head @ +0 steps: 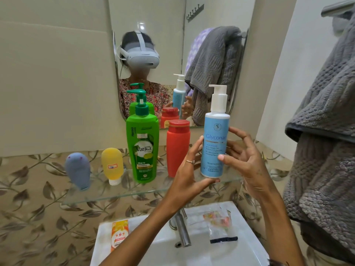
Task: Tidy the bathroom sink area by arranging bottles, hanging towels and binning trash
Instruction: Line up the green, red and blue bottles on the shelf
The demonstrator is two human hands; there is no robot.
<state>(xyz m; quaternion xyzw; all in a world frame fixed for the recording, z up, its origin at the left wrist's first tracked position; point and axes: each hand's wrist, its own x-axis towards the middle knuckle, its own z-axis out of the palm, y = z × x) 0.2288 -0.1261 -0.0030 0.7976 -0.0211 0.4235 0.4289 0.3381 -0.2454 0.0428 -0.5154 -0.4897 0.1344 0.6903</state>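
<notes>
A light-blue pump bottle (214, 146) with a white pump is upright just above the right end of the glass shelf (119, 194). My left hand (187, 175) cups its base and left side. My right hand (243, 160) touches its right side, thumb on the front, fingers spread. On the shelf stand a green shampoo pump bottle (143, 148), a red bottle (177, 148), a yellow tube (113, 166) and a blue-grey tube (77, 170), both on their caps. A grey towel (322, 146) hangs at the right.
Below is the white sink (153, 248) with a chrome tap (182, 231). An orange sachet (119, 235) lies on the left rim, a crumpled clear wrapper (220, 227) on the right rim. The mirror (163, 45) behind reflects the bottles and towels.
</notes>
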